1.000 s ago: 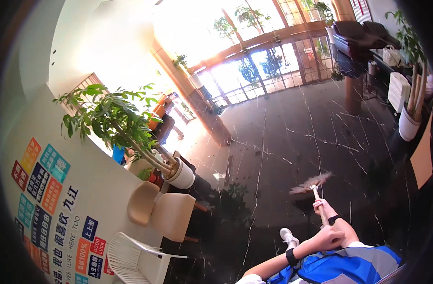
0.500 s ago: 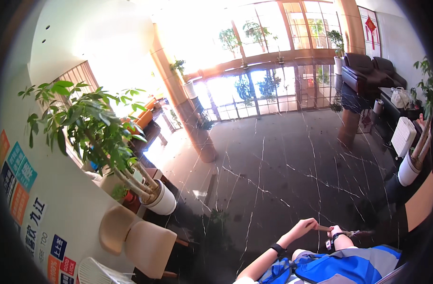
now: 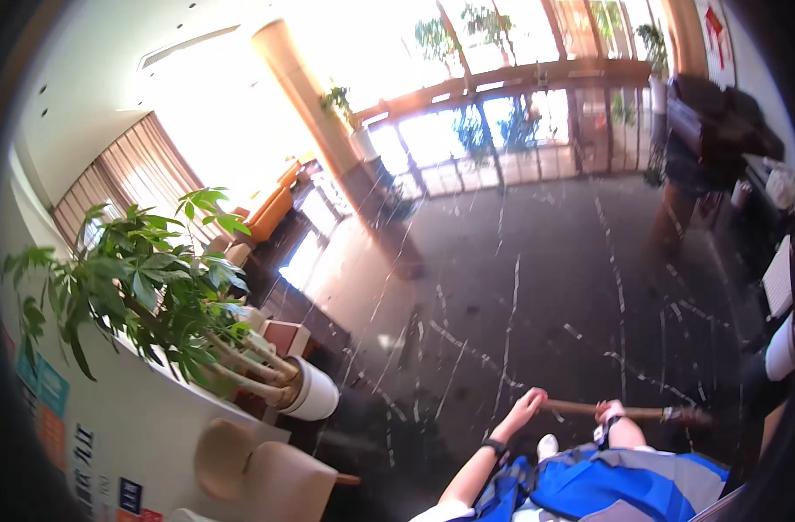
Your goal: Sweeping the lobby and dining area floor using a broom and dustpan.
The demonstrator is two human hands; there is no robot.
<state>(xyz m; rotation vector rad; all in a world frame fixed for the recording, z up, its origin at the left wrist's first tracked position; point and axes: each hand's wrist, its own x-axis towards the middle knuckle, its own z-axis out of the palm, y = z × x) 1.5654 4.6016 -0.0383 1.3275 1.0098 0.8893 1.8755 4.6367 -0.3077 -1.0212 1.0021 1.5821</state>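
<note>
My left hand (image 3: pixel 529 401) is closed around the left end of a long wooden handle (image 3: pixel 573 407), a dark band on its wrist. Further right, my right hand (image 3: pixel 610 411) grips the same handle, and a dark device with a light face sits at that wrist. The handle lies nearly level across the front of my body, above the dark floor. Past the right hand it runs to a pale band and a dark, blurred end (image 3: pixel 689 417), whose kind I cannot make out. A blue and grey garment (image 3: pixel 606 487) covers my body.
A beige chair (image 3: pixel 284 478) and a white-potted plant (image 3: pixel 315 390) stand at left. Ahead, a column (image 3: pixel 328 130) rises from the glossy, veined floor (image 3: pixel 537 261). Dark armchairs (image 3: pixel 719 122), a white panel-like object (image 3: pixel 778 277) and another white pot (image 3: pixel 782 350) are at right.
My view has turned and tilted, shifting the room in the picture. The left hand now sits further left of the right hand, and more of the wooden handle shows, lying across my body.
</note>
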